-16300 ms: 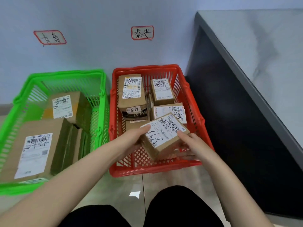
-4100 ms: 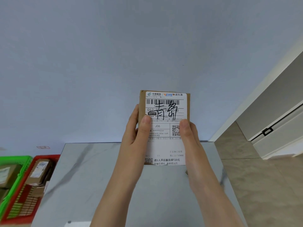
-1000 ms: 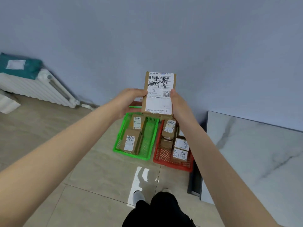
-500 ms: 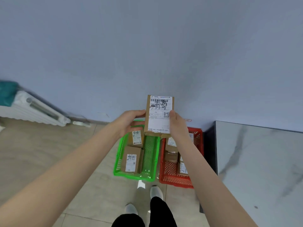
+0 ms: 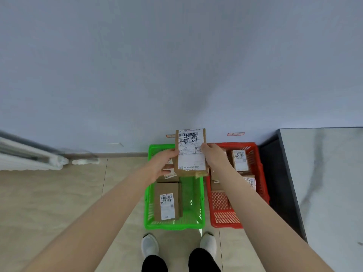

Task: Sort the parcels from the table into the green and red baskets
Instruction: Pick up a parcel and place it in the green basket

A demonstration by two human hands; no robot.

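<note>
I hold a flat brown cardboard parcel [image 5: 191, 152] with a white shipping label and black handwriting, label toward me, above the far end of the green basket [image 5: 193, 209]. My left hand [image 5: 165, 163] grips its left edge and my right hand [image 5: 213, 156] grips its right edge. The green basket stands on the floor with two labelled parcels inside. Right beside it, the red basket [image 5: 222, 211] holds several labelled parcels.
A grey marble-pattern table [image 5: 324, 183] fills the right side, its dark side panel next to the red basket. A white radiator [image 5: 29, 160] runs along the wall at left. Two small red-framed signs are on the wall above the baskets. My white shoes stand just before the baskets.
I have stepped closer to the baskets, which now lie straight ahead at my feet. The parcel has come down lower, over the green basket's far end. Both hands keep their hold.
</note>
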